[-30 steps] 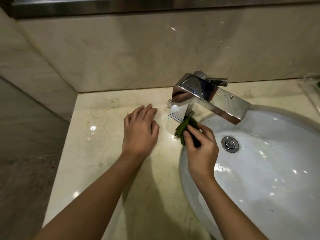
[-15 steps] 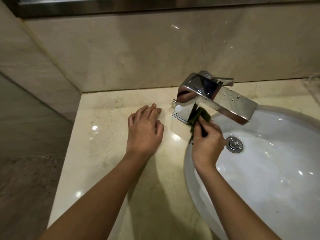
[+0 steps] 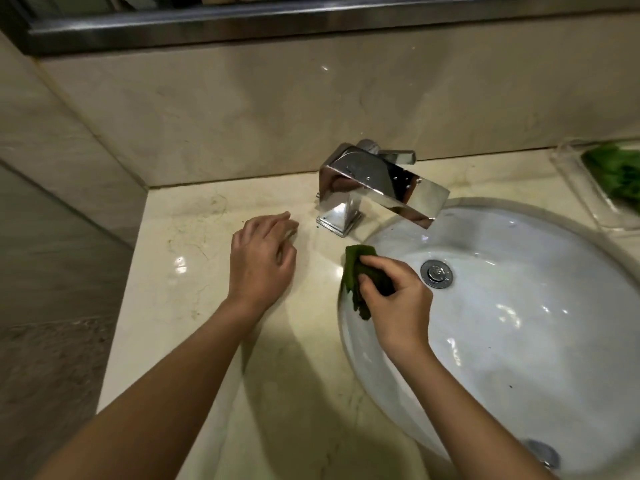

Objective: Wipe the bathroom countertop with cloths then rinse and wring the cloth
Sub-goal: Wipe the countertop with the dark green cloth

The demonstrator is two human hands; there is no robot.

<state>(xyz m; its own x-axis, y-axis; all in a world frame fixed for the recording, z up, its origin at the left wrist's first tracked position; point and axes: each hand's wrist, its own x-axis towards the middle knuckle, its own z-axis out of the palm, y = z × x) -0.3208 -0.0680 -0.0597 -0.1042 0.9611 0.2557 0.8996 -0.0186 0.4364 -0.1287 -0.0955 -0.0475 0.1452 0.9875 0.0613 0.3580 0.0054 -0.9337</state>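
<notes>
One right hand (image 3: 398,303) grips crumpled green cloth (image 3: 354,268).

Chrome faucet (image 3: 377,188) with a square body, a flat spout reaching out over the white oval basin (image 3: 519,341) and a lever handle (image 3: 398,155) at its rear; a round chrome drain stopper (image 3: 437,273) sits in the basin floor, and a second small chrome fitting (image 3: 543,452) shows on the near wall. Behind stand a beige marble backsplash (image 3: 277,116) and a dark metal ledge (image 3: 242,26). A clear tray (image 3: 581,199) lies just beside the basin's right rim.
</notes>
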